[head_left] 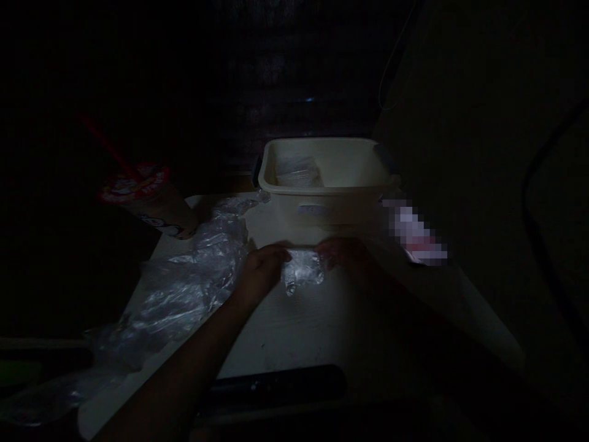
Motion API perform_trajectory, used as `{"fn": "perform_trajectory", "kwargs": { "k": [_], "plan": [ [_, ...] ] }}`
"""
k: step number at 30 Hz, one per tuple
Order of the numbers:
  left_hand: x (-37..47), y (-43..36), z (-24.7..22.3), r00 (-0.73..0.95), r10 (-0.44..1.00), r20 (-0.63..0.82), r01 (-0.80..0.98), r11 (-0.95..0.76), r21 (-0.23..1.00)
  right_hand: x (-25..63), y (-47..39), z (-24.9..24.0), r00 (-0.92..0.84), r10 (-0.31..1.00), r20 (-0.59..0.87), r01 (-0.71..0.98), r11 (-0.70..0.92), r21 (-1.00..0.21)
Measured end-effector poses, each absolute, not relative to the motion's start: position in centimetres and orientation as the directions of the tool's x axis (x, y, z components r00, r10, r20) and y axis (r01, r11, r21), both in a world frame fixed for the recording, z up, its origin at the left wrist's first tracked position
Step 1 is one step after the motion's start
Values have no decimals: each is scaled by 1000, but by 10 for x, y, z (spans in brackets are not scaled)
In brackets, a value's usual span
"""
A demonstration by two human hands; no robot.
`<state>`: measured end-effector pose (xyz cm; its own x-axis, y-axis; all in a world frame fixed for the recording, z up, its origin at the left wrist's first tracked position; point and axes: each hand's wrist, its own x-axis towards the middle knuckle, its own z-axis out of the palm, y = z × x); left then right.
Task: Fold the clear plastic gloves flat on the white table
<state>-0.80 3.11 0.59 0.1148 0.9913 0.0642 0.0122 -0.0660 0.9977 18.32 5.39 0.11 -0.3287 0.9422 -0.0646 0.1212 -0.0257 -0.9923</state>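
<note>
A small piece of clear, shiny plastic wrap [304,267] is stretched between my hands over the pale table. My left hand [265,265] pinches its left edge, fingers closed. At the opposite edge, my right hand [343,255] also has its fingers closed on the wrap, though deep shadow blurs their outline. Whether anything lies inside the wrap I cannot tell. Just beyond my hands stands a cream plastic tub [322,205] with dark handles. Inside it, toward the left, is a clear plastic-wrapped bundle [298,170].
Crumpled clear plastic [184,288] spreads along the table's left side. Behind it stands a drink cup [156,205] with a red straw. A dark, long-handled object [280,385] lies at the near edge. A blurred-out packet [414,236] sits right of the tub. The room is very dark.
</note>
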Motion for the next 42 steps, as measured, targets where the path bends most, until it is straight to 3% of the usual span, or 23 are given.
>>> {"fn": "perform_trajectory", "kwargs": {
  "k": [2,4,6,10,15,19,25,42],
  "plan": [
    [-8,30,6,99,970,223,299,-243,923,185,53,3,-255,967,-11,178,36,-983],
    [-8,30,6,179,912,368,563,-402,722,184,49,5,-134,983,124,317,161,-935],
    [-6,29,5,306,863,402,679,-493,544,179,40,6,-65,952,299,517,288,-806],
    [-3,23,2,517,803,296,759,-590,275,160,22,7,-273,853,444,727,485,-485],
    [-2,16,4,611,784,108,781,-620,77,141,7,8,-496,815,300,797,564,-214],
    [-2,14,4,614,789,35,789,-614,-2,140,3,2,-516,828,219,824,550,-137],
    [-3,13,0,598,801,40,801,-594,-73,142,3,-1,-525,833,175,837,543,-71],
    [-2,12,-4,583,809,81,810,-571,-133,141,2,0,-525,835,165,843,537,-33]
  ]
}}
